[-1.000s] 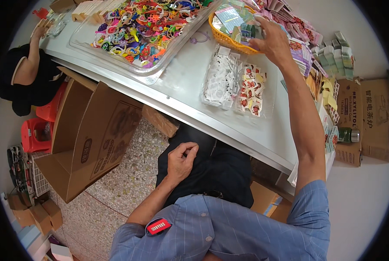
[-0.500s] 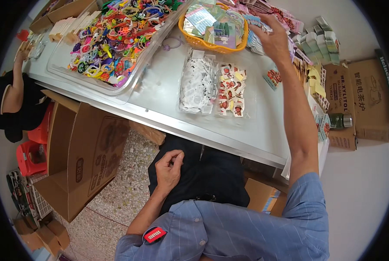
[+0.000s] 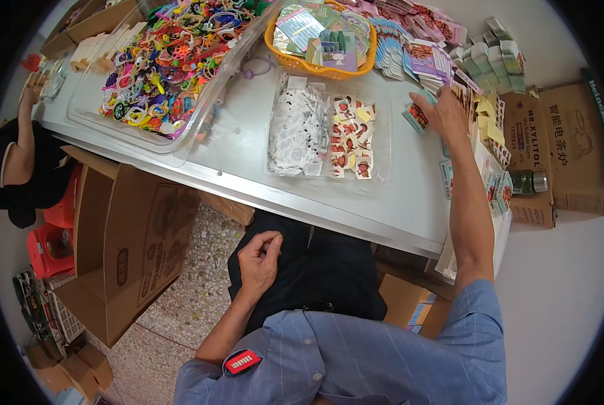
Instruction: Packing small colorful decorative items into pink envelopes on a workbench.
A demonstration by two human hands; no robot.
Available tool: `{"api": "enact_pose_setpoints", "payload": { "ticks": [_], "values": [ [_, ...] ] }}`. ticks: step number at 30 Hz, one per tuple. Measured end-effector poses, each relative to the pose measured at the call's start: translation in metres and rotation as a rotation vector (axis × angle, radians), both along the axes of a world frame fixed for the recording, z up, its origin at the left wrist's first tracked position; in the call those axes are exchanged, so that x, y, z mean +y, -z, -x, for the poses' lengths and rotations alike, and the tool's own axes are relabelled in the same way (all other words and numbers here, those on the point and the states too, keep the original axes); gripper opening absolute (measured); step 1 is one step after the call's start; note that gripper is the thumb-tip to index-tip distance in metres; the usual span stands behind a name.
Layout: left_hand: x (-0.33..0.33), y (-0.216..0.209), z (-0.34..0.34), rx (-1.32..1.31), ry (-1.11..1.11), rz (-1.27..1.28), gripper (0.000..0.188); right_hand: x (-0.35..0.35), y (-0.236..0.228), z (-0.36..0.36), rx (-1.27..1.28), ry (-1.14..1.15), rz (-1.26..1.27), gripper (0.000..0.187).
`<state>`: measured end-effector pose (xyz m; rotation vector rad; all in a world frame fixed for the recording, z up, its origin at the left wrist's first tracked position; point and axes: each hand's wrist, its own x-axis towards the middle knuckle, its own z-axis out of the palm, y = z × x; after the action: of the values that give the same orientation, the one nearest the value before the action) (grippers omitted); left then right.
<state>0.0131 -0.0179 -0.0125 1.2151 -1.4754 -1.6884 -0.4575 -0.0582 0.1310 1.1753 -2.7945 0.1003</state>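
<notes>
At the table's right side, my right hand (image 3: pixel 445 113) reaches out with thumb and fingers apart. Its thumb is close to a small teal packet (image 3: pixel 415 117) with a red picture; whether they touch I cannot tell. Just beyond are fanned blue cards (image 3: pixel 391 50) and purple packets (image 3: pixel 429 59). My left hand (image 3: pixel 258 260) rests on my lap, fingers curled in, with nothing visible in it. Between the hands, a shallow clear tray (image 3: pixel 383 152) holds small white packets (image 3: pixel 296 128) on its left and picture stickers (image 3: pixel 353 138) on its right.
A large clear bin (image 3: pixel 180 152) of colourful trinkets stands at left, near an orange basket (image 3: pixel 275 55) of cards. Green bundles (image 3: pixel 494 61) and cardboard boxes (image 3: pixel 572 148) line the right. An open carton (image 3: pixel 146 236) stands below the table; another person's arm (image 3: pixel 23 138) shows far left.
My right hand has moved from the fanned blue cards toward me and right, over to the teal packet. My left hand stays on my lap. The view has shifted slightly.
</notes>
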Motion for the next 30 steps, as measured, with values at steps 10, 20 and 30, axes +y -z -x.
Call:
{"api": "enact_pose_setpoints", "payload": {
  "ticks": [10, 20, 30],
  "values": [
    [0.001, 0.001, -0.002, 0.033, -0.006, 0.005, 0.013, 0.02, 0.022, 0.016, -0.245, -0.038, 0.216, 0.078],
    [0.001, -0.043, -0.003, 0.169, -0.045, -0.122, 0.023, 0.088, -0.02, -0.091, -1.251, -0.407, 1.012, 0.078],
    [-0.018, -0.125, 0.033, 0.406, 0.246, -0.085, 0.057, 0.111, 0.042, -0.27, -2.266, -0.327, 0.857, 0.088]
  ]
}}
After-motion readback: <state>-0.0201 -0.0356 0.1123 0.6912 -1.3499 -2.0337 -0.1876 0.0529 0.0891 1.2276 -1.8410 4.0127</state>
